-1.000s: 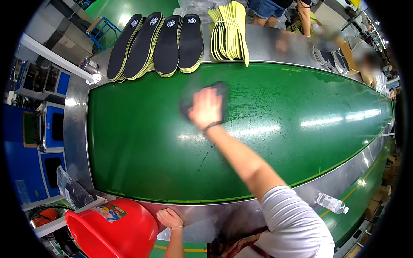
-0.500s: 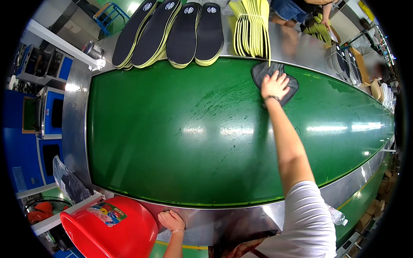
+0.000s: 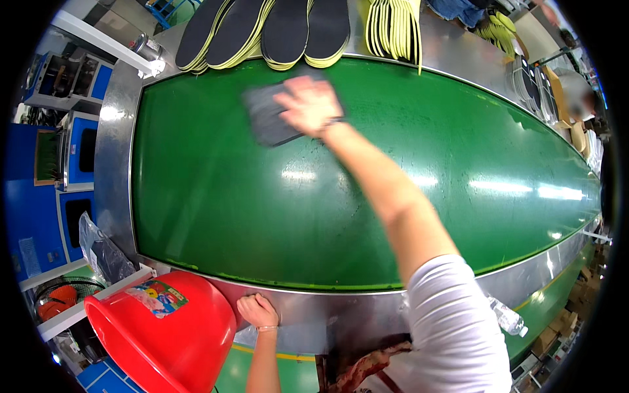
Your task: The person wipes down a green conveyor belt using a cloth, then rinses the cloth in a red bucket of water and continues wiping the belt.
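Note:
With fingers spread, my right hand [image 3: 309, 106] lies flat on a dark grey cloth [image 3: 266, 118], pressing it against the green belt surface [image 3: 262, 223]. Motion blurs both the hand and the cloth. They are toward the far edge, just below the black insoles [image 3: 285, 33] stacked with yellow-green layers beneath. My left hand [image 3: 258, 310] is curled into a fist on the near metal edge [image 3: 308, 302], beside a red bucket [image 3: 190, 327]. Nothing shows in its fingers.
A bundle of yellow-green insoles [image 3: 394, 29] stands at the far edge, right of the black ones. More insoles [image 3: 529, 85] sit at the far right, near another person. A clear bottle [image 3: 508, 316] lies by my right sleeve. A plastic bag [image 3: 105, 252] is at the left.
My right hand has swept the cloth left across the green surface, from below the yellow-green bundle to below the black insoles. My left hand stays by the bucket. The view has shifted slightly.

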The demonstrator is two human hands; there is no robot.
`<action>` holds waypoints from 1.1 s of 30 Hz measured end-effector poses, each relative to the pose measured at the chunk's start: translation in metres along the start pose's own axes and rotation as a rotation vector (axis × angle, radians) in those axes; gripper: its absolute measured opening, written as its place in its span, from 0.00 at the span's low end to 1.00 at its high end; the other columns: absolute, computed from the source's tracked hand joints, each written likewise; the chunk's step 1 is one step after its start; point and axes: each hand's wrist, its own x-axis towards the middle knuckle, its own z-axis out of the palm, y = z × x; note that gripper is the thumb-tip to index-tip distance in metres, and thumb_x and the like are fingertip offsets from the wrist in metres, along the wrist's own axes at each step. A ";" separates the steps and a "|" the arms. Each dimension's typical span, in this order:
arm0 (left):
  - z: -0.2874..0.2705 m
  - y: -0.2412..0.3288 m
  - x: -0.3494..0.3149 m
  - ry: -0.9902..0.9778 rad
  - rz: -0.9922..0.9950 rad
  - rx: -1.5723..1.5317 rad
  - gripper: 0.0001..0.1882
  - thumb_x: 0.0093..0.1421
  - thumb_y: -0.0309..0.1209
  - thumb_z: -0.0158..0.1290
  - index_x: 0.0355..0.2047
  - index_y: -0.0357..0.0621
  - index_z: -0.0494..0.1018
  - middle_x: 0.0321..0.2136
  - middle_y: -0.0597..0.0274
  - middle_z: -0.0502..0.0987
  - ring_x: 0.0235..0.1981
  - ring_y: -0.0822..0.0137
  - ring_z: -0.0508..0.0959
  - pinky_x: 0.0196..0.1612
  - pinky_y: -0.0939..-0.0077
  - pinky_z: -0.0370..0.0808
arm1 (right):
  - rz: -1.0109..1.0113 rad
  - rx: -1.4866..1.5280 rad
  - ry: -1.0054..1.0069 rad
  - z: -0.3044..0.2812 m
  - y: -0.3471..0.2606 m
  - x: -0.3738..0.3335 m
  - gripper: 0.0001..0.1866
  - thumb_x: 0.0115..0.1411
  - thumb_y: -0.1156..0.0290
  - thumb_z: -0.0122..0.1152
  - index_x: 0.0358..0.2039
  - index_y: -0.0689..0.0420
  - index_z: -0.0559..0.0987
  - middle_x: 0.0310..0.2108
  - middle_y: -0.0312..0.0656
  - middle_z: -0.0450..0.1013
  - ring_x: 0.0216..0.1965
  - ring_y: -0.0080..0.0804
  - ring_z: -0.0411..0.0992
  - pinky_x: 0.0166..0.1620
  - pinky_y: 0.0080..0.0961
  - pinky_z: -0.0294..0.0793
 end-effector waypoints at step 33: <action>0.004 -0.001 0.005 0.029 0.029 0.028 0.11 0.60 0.31 0.46 0.23 0.38 0.65 0.27 0.47 0.68 0.32 0.46 0.68 0.38 0.53 0.65 | -0.267 0.255 -0.274 -0.117 -0.146 -0.250 0.29 0.53 0.45 0.59 0.57 0.28 0.69 0.67 0.40 0.52 0.67 0.50 0.47 0.60 0.65 0.46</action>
